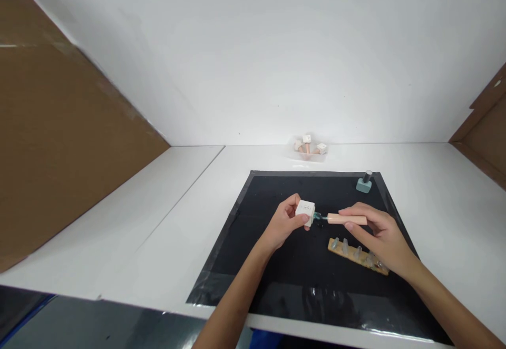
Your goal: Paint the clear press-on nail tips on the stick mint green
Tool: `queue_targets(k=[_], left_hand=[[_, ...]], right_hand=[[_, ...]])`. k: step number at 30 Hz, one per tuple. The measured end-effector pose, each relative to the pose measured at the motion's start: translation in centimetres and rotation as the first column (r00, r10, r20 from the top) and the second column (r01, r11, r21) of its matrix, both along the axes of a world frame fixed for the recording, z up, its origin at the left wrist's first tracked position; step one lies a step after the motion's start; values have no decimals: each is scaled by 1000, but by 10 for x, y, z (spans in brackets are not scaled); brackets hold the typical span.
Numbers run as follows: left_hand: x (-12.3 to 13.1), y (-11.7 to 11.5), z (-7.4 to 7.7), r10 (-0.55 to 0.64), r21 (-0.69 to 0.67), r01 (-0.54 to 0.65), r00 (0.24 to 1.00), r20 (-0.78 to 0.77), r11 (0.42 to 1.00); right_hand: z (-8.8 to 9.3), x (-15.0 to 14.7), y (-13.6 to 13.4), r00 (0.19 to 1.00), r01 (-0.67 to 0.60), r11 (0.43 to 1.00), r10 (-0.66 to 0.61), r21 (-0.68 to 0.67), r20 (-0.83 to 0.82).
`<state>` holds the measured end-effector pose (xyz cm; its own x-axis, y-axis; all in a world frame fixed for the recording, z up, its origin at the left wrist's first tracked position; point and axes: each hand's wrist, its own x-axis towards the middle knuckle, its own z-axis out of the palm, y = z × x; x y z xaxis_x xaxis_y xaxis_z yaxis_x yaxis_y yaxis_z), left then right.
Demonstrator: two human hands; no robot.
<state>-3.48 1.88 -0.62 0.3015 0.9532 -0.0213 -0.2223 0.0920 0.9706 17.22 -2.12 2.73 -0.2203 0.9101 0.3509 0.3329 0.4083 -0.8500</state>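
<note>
My left hand (pixel 285 220) is closed around a white, cube-shaped nail polish bottle (pixel 305 209), tipped so that its neck faces right. Between finger and thumb, my right hand (pixel 377 228) grips a long peach brush cap (pixel 348 219), held nearly level. From the cap a thin stem runs left to the bottle's neck, where teal-green polish (pixel 317 215) shows; how far the brush tip reaches in is hidden. Below the right hand lies a wooden strip (pixel 351 254) bearing several clear nail tips (pixel 345 246), partly covered by that hand.
A teal bottle with a dark cap (pixel 364 183) stands at the black mat's (pixel 276 191) far right corner. Against the back wall, a clear tray (pixel 308 155) holds several white bottles with peach caps. Brown panels (pixel 71 127) bound both sides of the white table (pixel 166 206).
</note>
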Motion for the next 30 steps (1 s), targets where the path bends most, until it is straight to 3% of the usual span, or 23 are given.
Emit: queue_targets(k=[22, 30], left_hand=[[-1, 0, -1, -23, 31, 22, 999, 44, 999], [-2, -1, 0, -41, 28, 40, 998, 48, 999]], right_hand=[[-1, 0, 2, 1000, -5, 999, 5, -33, 12], [0, 2, 1, 977, 77, 964, -124, -255, -172]])
